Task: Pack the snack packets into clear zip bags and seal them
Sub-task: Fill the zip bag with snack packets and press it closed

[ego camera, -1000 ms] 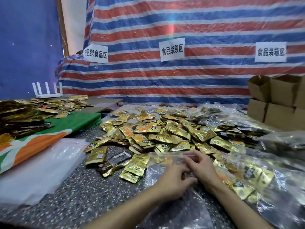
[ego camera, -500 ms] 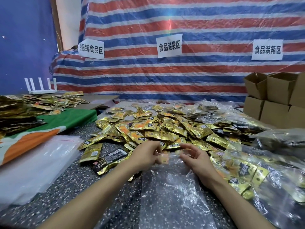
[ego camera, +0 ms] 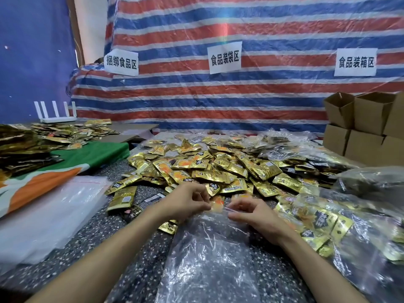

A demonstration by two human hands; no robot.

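Bag-opening step, I'd say: left hand (ego camera: pixel 188 202) and right hand (ego camera: pixel 256 213) both pinch the mouth of the clear zip bag (ego camera: pixel 207 261) by the bench's (ego camera: pixel 131 248) front edge. Next: spread it, grab snack packets (ego camera: pixel 218 169) mid-bench.

The clear zip bag (ego camera: pixel 207 259) runs off the bottom edge. The left hand (ego camera: pixel 188 202) and right hand (ego camera: pixel 251 213) pinch its top and hide the zip there. The cardboard boxes (ego camera: pixel 360 127) are cut by the right edge. Words on the snack packets (ego camera: pixel 207 169) are too small to read
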